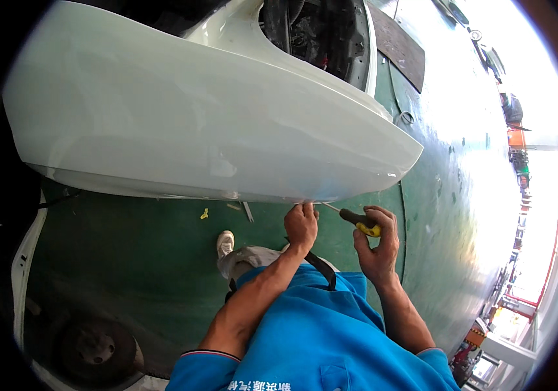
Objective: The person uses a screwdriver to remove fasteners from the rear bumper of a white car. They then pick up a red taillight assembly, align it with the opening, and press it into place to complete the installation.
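A white car body panel (194, 124) spans the upper part of the view, its lower edge just in front of my hands. My right hand (380, 244) grips a screwdriver (357, 219) by its dark and yellow handle. The thin shaft points left toward the underside of the panel's edge, where its tip is hard to make out. Against that same edge, my left hand (301, 227) is closed with its fingertips pressed up to the panel. Whatever these fingers hold, if anything, is hidden.
Above the panel is an opening with dark parts (305, 39). A yellow scrap (205, 213) and a thin strip (248, 211) lie on the green floor (162, 254). A wheel (95, 347) is at lower left, and a dark board (399, 49) at upper right.
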{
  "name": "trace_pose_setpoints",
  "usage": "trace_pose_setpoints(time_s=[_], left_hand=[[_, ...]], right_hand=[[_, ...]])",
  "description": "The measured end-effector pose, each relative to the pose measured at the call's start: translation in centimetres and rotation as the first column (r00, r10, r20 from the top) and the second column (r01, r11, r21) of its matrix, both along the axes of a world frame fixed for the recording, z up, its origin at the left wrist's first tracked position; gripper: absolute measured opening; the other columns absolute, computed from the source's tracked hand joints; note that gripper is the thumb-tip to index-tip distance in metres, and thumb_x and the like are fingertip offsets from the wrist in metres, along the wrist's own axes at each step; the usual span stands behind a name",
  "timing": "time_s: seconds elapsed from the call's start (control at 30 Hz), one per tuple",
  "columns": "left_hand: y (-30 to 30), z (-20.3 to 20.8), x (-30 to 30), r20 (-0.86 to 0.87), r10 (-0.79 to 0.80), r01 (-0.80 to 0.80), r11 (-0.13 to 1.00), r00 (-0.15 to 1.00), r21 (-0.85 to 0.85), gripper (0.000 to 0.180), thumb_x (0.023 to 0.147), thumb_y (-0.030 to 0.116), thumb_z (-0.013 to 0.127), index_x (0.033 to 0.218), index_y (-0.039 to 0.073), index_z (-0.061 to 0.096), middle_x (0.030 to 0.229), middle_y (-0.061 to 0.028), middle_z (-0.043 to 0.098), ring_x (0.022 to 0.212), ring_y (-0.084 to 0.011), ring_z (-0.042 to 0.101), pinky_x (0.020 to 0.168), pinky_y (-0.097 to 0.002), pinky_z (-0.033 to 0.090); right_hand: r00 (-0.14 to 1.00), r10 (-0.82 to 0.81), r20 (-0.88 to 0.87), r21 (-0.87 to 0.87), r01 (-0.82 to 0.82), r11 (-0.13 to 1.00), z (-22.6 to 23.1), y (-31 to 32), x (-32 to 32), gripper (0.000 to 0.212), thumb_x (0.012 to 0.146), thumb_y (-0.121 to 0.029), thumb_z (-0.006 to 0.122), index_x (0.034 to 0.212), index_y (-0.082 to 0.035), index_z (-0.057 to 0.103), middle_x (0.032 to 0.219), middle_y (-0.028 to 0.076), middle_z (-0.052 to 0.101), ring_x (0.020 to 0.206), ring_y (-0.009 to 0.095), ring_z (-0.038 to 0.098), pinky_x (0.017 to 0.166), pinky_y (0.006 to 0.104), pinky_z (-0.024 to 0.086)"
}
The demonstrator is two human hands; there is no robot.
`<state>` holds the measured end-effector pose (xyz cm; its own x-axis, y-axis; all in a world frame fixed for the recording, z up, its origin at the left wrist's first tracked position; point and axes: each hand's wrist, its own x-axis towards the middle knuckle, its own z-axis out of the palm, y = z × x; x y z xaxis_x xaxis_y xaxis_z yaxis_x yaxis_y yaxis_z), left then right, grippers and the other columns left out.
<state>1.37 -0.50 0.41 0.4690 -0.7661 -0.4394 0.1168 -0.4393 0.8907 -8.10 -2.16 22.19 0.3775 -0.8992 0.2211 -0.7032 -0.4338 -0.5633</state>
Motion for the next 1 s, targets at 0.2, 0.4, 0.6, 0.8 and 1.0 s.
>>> trace_pose_setpoints(time_s=[0.2,0.4,0.6,0.8,1.0], left_hand=[[0.1,0.4,-0.3,-0.046,-0.012,0.011,1.000,0.999,-0.003,0.046,0.104,0.033,0.052,0.077,0.001,0.071,0.068,-0.0131,0.071,0.066,-0.0341,0.069,0.067,-0.0468,0.053],[0.2,1.2,0.5,-0.047,0.035,-0.035,0.999,0.998,0.007,0.046,0.105,0.032,0.053,0.077,0.000,0.070,0.065,-0.0126,0.069,0.062,-0.0322,0.068,0.065,-0.0447,0.053],[-0.1,2.0,0.7,0.006,-0.019,0.019,0.999,1.000,-0.038,0.045,0.103,0.029,0.052,0.073,0.000,0.068,0.064,-0.0143,0.068,0.061,-0.0329,0.067,0.063,-0.0457,0.051],[0.2,2.0,0.8,0.037,0.004,-0.003,1.000,0.999,-0.019,0.040,0.101,0.026,0.053,0.074,0.001,0.068,0.069,-0.0185,0.068,0.066,-0.0371,0.067,0.064,-0.0481,0.051],[0.6,1.2,0.6,0.128,-0.008,0.016,0.998,0.992,-0.057,0.038,0.101,0.026,0.055,0.076,-0.001,0.067,0.076,-0.0246,0.067,0.074,-0.0456,0.066,0.067,-0.0529,0.049]], right_hand=[[0.950,-0.120,0.289,0.198,0.063,0.978,-0.1,0.1,-1.1,0.045,0.078,0.009,0.064,0.121,-0.003,0.058,0.124,0.016,0.064,0.112,0.027,0.062,0.097,0.0388,0.051],[0.980,-0.118,0.159,0.189,0.087,0.978,4.0,-1.5,-2.4,0.017,0.081,0.003,0.066,0.098,0.001,0.070,0.090,0.012,0.066,0.083,0.021,0.066,0.072,0.0323,0.055],[0.950,-0.005,-0.313,0.284,0.099,0.954,-7.6,-4.1,1.2,0.028,0.090,-0.028,0.068,0.104,-0.006,0.077,0.098,0.018,0.073,0.084,0.037,0.072,0.075,0.0463,0.057],[0.886,-0.082,-0.456,0.365,0.270,0.891,-10.6,-5.7,4.2,0.030,0.086,-0.028,0.064,0.105,-0.009,0.076,0.103,0.022,0.074,0.093,0.041,0.072,0.076,0.0506,0.057],[0.883,-0.098,-0.460,0.324,0.270,0.907,-11.4,-5.6,4.8,0.036,0.083,-0.029,0.067,0.112,-0.009,0.073,0.103,0.023,0.074,0.090,0.044,0.072,0.074,0.0527,0.057]])
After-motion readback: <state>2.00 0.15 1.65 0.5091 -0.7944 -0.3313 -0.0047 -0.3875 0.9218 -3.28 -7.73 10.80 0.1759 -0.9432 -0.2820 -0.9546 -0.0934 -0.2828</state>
